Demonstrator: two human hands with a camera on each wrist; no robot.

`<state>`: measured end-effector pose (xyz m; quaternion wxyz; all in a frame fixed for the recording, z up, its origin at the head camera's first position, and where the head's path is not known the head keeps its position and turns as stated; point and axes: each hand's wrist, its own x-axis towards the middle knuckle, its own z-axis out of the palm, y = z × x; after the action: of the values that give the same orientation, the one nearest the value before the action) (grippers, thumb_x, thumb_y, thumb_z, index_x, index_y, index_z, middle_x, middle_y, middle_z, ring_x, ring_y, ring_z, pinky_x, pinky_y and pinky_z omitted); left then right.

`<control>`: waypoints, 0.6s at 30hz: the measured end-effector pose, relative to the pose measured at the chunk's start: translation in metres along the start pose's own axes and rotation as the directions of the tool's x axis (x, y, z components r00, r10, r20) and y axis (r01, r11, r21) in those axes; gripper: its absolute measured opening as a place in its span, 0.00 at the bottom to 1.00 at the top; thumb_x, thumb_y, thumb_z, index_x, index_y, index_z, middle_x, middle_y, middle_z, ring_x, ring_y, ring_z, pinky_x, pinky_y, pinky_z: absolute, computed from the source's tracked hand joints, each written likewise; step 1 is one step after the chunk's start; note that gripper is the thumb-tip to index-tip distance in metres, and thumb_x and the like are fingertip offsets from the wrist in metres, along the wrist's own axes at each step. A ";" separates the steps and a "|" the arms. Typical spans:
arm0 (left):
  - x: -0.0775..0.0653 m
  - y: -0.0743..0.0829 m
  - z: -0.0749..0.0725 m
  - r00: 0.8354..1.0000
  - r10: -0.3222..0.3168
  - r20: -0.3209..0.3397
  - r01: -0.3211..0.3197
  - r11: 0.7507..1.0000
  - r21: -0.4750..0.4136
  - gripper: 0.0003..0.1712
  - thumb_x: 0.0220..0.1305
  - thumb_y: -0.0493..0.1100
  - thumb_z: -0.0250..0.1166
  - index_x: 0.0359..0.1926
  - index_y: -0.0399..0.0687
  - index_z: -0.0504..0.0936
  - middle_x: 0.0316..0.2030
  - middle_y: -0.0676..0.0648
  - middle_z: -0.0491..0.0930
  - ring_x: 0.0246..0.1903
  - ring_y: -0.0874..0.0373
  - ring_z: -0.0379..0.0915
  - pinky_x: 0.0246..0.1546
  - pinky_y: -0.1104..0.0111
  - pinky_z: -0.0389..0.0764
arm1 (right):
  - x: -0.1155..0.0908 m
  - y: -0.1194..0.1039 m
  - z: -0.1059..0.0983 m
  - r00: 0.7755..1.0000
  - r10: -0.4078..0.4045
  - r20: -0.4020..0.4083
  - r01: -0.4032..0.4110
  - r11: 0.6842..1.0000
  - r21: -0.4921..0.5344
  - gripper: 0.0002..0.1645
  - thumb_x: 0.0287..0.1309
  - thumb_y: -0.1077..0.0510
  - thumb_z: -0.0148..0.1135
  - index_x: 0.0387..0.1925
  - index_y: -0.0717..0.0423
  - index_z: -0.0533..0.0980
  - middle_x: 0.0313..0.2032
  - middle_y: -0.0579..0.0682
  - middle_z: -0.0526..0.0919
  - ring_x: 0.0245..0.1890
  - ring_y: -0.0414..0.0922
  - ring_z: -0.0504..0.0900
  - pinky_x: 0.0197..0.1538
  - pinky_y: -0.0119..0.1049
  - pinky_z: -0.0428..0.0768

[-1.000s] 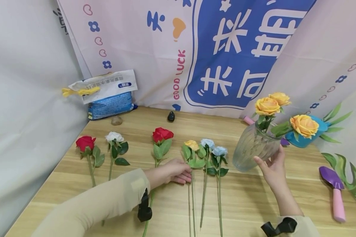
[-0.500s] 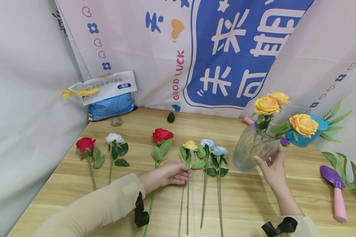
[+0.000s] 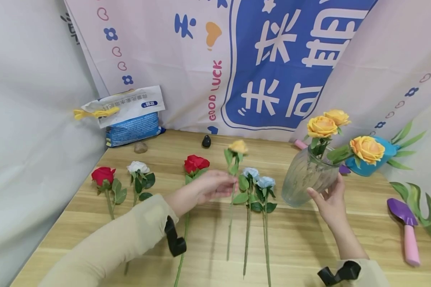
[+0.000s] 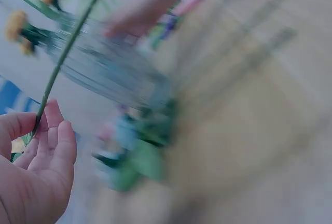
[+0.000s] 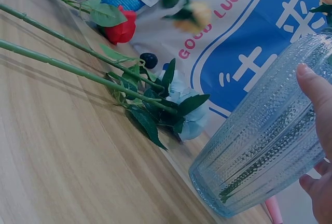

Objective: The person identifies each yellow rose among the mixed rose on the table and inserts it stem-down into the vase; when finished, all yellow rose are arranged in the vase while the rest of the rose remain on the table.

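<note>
My left hand (image 3: 217, 185) pinches the green stem of a yellow rose (image 3: 238, 147) between thumb and fingers, with the bloom held above the table. In the left wrist view the stem (image 4: 67, 47) runs up from the fingertips. My right hand (image 3: 328, 203) grips the side of a ribbed clear glass vase (image 3: 301, 179), which leans to the right. Several yellow roses (image 3: 322, 126) stand in the vase, one drooping over its rim. Two light blue flowers (image 3: 265, 182) lie between the hands. A red rose (image 3: 196, 163) lies partly under the left forearm.
Another red rose (image 3: 103, 175) and a white rose (image 3: 139, 167) lie at the left. Behind are a blue-and-white bag (image 3: 133, 127), a brown stone (image 3: 141, 147) and a black stone (image 3: 206, 141). A purple trowel (image 3: 406, 229) and a blue watering can (image 3: 373, 159) are at the right.
The left hand has lifted the yellow rose off the table and moved it up and away from the person. The right hand and vase have stayed in place.
</note>
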<state>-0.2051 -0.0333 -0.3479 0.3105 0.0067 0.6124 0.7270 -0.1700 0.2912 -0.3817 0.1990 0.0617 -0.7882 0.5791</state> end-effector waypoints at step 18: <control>-0.026 0.160 0.083 0.816 0.572 -0.079 -0.575 0.792 -0.203 0.11 0.60 0.36 0.59 0.43 0.35 0.78 0.36 0.39 0.81 0.34 0.55 0.79 0.39 0.68 0.79 | -0.001 0.001 0.001 0.999 -0.032 -0.007 0.032 0.999 0.006 0.50 0.50 0.78 0.55 0.65 0.46 0.42 0.61 0.47 0.55 0.64 0.43 0.53 0.58 0.23 0.60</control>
<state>-0.2227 0.0194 -0.1744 0.0703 0.1530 0.5003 0.8493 -0.1697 0.2906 -0.3834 0.2108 0.0728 -0.7846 0.5785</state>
